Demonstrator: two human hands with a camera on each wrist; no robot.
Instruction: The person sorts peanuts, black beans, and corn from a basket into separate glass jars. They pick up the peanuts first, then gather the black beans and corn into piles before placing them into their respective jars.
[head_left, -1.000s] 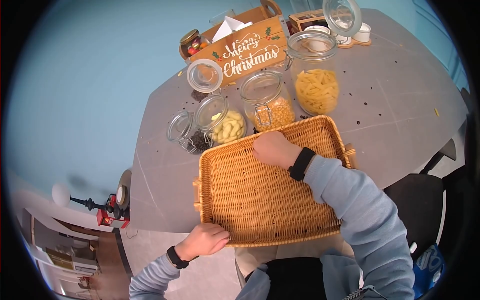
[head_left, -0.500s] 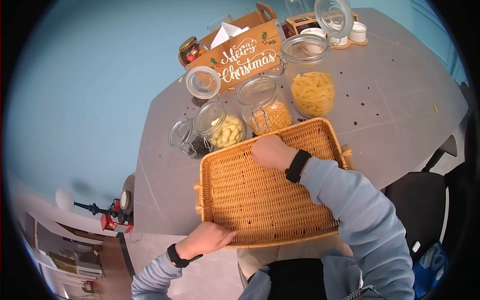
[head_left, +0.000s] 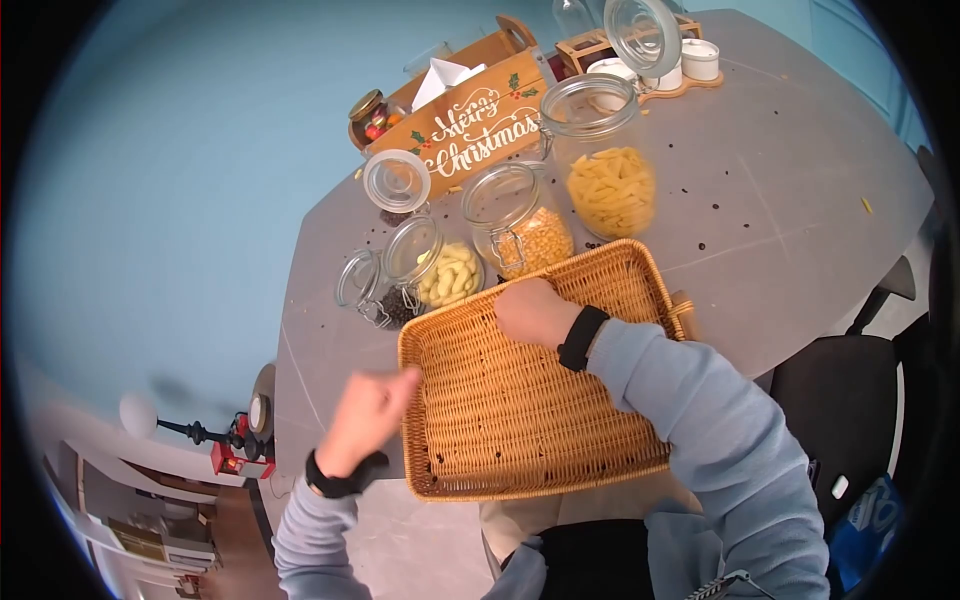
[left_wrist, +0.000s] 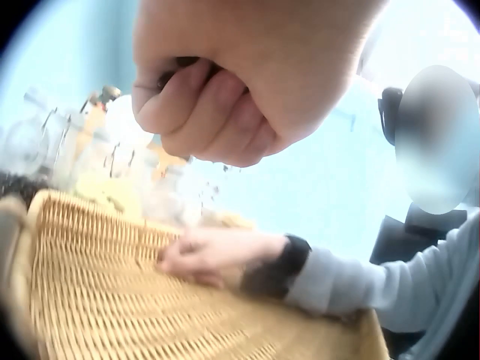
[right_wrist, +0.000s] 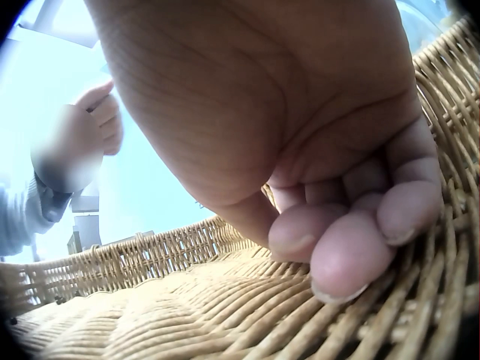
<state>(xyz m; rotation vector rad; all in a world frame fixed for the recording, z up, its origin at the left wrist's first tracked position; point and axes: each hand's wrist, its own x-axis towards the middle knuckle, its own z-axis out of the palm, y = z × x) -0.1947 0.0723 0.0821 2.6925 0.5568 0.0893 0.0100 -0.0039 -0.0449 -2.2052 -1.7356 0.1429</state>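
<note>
A tan wicker basket point(head_left: 530, 400) with wooden side handles stands at the near table edge, tilted in the head view. Several small black beans point(head_left: 440, 457) lie scattered inside it. My left hand point(head_left: 365, 415) hangs over the basket's left rim, fingers curled into a fist. Dark bean-like pieces point(left_wrist: 171, 73) show between its thumb and forefinger. My right hand point(head_left: 537, 312) is down inside the basket by the far wall. In the right wrist view its curled fingertips point(right_wrist: 352, 255) meet the weave, and no held thing shows there.
Behind the basket stand glass clip-top jars: black beans point(head_left: 400, 305), pale yellow curved pieces point(head_left: 450, 275), corn kernels point(head_left: 537, 242) and penne point(head_left: 612, 190). A Merry Christmas wooden box point(head_left: 470, 125) is farther back. Loose beans dot the table point(head_left: 790, 200); a black chair point(head_left: 835, 410) stands at right.
My left hand has left the basket's near-left corner, moving up and away from me over the left rim. My right hand stays near the far wall.
</note>
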